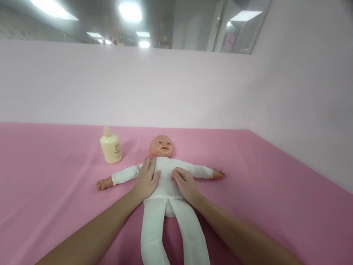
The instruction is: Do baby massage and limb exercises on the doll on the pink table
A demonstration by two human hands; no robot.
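Head view: doll (167,183) lies beneath left grip (147,178) and right grip (185,182).

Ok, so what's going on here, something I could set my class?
A person has both bare hands on a doll in white cloth, lying face up with its arms spread on a pink cover. The left hand rests flat near its shoulder; the right hand is curled against the other side of its chest, and whether it grips the cloth is hard to tell. A pump bottle stands upright, off to the person's left, apart from the hands.
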